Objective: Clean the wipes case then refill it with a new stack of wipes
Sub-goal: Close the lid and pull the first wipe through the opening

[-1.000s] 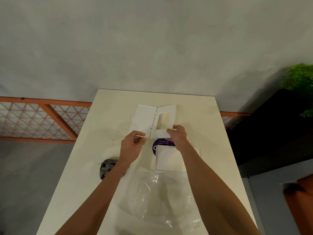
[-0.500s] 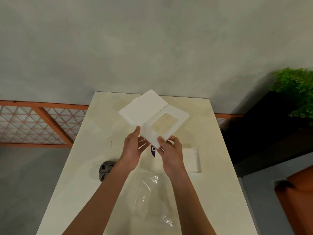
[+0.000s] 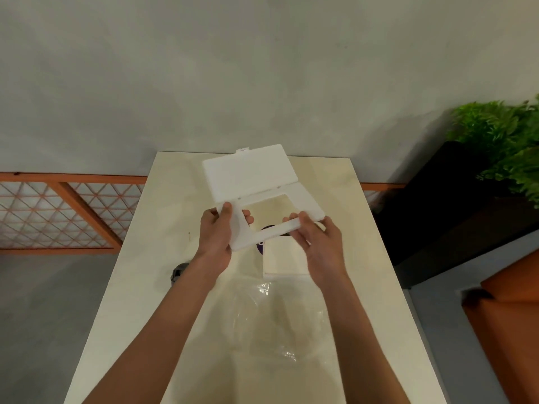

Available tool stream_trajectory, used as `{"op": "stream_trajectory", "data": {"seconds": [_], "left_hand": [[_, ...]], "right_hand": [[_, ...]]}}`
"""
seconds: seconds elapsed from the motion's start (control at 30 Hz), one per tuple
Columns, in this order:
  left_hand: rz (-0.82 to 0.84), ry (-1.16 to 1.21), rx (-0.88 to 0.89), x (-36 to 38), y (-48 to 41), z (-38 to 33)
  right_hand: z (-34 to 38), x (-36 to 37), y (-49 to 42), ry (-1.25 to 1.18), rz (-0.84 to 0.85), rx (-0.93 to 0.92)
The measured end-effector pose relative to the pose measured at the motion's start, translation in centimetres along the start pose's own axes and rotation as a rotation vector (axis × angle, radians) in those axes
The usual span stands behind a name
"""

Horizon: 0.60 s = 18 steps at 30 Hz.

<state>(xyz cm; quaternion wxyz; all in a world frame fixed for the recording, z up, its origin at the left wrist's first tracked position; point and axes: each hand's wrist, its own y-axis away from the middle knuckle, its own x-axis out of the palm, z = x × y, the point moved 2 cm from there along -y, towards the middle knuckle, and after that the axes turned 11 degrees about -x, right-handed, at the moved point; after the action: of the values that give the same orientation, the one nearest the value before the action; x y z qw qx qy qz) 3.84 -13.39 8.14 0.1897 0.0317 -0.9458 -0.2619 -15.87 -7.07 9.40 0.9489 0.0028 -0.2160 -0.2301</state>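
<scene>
The white wipes case (image 3: 250, 176) is held open above the cream table (image 3: 140, 258), its solid lid tilted up toward the far side. The case's frame half has a rectangular cut-out through which the table shows. My left hand (image 3: 217, 234) grips the frame's left end and my right hand (image 3: 316, 243) pinches its near right edge. Below the case, a white stack of wipes (image 3: 284, 262) lies flat on the table, partly hidden by my right hand. A purple round label (image 3: 260, 246) peeks out at its far left corner.
A crumpled clear plastic wrapper (image 3: 277, 322) lies on the table near me. A small dark grey object (image 3: 178, 271) sits by the table's left edge. A dark planter with a green plant (image 3: 501, 141) stands to the right; an orange lattice railing (image 3: 58, 211) runs to the left.
The case has been lifted off the table and turned, so the lid now sits at the far side and the frame nearer me. Both hands shifted their hold to the frame's ends.
</scene>
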Motion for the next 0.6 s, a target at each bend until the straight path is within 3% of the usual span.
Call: {"op": "stream_trajectory", "data": {"seconds": [0.13,0.27,0.37,0.5,0.6], "left_hand": [[-0.018,-0.133,0.018,-0.8,-0.1,0.2],[0.000,-0.323,0.059,0.2,-0.4,1.5],[-0.003,-0.420,0.062,1.0,-1.1,3.0],[0.031,-0.596,-0.062,0.6,-2.5,5.0],[-0.083,-0.715,-0.030,0.3,-2.8,6.2]], "right_hand": [[0.8,-3.3,-1.3,0.253,-0.015,0.023],[0.5,-5.4,-2.2,0.777,0.026,-0.090],[-0.6,-6.1,-2.6,0.882,-0.003,-0.125],[-2.7,-7.6,-2.9,0.978,-0.035,-0.173],[-4.7,-8.8,-2.7,1.041,-0.022,-0.180]]}}
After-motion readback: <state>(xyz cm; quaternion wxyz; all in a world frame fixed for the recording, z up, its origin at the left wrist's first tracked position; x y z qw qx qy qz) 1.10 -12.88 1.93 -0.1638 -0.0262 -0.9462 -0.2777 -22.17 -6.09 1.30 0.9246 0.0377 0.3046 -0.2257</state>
